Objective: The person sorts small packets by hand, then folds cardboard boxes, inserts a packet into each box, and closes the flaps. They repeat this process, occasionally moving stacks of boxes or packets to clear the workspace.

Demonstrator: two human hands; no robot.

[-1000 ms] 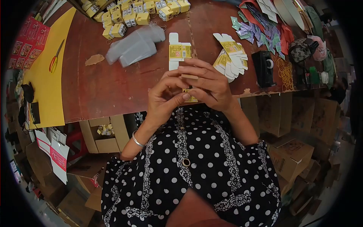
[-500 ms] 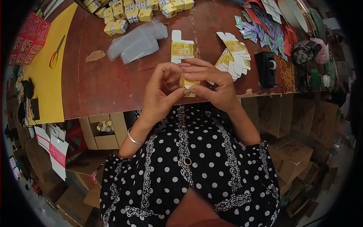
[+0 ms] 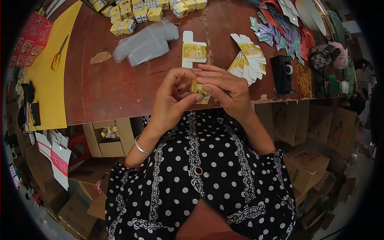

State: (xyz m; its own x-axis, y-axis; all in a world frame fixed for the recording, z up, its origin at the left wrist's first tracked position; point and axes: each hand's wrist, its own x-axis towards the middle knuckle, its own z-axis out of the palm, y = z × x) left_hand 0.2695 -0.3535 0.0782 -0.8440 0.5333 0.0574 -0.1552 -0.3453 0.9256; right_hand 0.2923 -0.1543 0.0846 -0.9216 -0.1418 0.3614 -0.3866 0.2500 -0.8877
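Between my two hands, near the table's front edge, is a small yellow box (image 3: 203, 97), partly covered by my fingers. My left hand (image 3: 175, 94) grips its left side, thumb on the near face and fingers curled behind. From the right, my right hand (image 3: 226, 88) closes over it, with the thumb at its top and the fingers reaching across behind. Just beyond my fingertips lies a flat yellow-and-white carton (image 3: 194, 51). To the right is a fanned pile of flat cartons (image 3: 248, 60).
Clear plastic bags (image 3: 148, 46) lie at left, with rows of small yellow boxes (image 3: 156, 14) behind. At right are a black tape dispenser (image 3: 282, 74), rubber bands (image 3: 303, 80) and purple and green sachets (image 3: 276, 36). Scissors (image 3: 59, 56) rest on a yellow sheet (image 3: 50, 92).
My right thumb has lifted from the box's near side to its top. More of the box's printed yellow face shows, and it looks slightly turned. My hands stay in nearly the same place.
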